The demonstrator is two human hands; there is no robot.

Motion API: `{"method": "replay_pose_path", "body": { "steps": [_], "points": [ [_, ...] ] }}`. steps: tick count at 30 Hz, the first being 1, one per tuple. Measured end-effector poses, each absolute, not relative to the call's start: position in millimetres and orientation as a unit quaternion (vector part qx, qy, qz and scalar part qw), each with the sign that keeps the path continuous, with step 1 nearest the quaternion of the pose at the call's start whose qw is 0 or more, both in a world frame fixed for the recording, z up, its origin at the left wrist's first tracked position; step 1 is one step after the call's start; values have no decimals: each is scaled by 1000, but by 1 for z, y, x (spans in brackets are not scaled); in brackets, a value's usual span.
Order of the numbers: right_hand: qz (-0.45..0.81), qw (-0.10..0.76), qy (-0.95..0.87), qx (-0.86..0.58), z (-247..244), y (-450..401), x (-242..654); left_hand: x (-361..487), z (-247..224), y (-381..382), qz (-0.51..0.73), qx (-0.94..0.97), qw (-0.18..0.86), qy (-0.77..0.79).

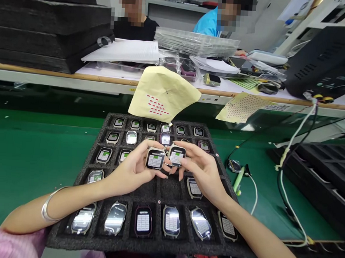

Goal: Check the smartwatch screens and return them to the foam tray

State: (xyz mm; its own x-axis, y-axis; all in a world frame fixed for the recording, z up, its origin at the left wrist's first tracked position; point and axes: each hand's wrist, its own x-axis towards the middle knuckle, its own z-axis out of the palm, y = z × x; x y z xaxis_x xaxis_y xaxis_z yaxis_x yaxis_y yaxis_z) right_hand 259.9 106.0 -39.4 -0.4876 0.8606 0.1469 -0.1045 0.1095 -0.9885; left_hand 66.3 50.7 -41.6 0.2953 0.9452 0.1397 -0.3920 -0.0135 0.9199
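Note:
Both hands are over the middle of a black foam tray [158,202] whose compartments hold several smartwatch cases. In my left hand [138,164] is a watch [155,159] with a lit screen of white and green blocks, gripped between thumb and fingers. My right hand [201,167] holds a second watch [177,155] with a similar screen, its thumb over the lower right of the glass. The two watches are side by side, nearly touching. Below them, compartments near the tray's middle hold no watch. A dark purple-edged watch [143,220] lies in the front row.
A shelf edge [105,79] runs behind the tray, with yellow sheets [164,91] hanging from it. Black foam blocks [44,31] are stacked back left. White and black cables [284,167] and more black trays [328,165] stand right. Two people are across the shelf.

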Motion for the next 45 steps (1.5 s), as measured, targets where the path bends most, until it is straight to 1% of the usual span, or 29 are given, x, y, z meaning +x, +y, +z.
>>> {"method": "replay_pose_path", "body": {
  "steps": [5,8,12,16,22,29,37,45],
  "points": [
    [568,400,-634,-340,-39,105,258,65,-46,50,521,479,649,279],
    [559,403,-641,-338,-41,106,259,65,-44,51,529,471,641,297],
    [589,401,-633,-304,-41,106,262,65,-43,52,533,464,634,315],
    [637,376,-615,-274,-39,103,264,63,-45,54,534,462,631,321],
    [622,380,-617,-298,-39,101,261,61,-45,53,543,470,633,289],
    [640,389,-602,-278,-41,104,262,63,-45,52,537,475,623,313],
    [588,404,-620,-327,-40,102,259,63,-47,52,540,486,617,302],
    [642,368,-612,-279,-40,102,263,63,-49,55,539,482,600,342]
  ]
}}
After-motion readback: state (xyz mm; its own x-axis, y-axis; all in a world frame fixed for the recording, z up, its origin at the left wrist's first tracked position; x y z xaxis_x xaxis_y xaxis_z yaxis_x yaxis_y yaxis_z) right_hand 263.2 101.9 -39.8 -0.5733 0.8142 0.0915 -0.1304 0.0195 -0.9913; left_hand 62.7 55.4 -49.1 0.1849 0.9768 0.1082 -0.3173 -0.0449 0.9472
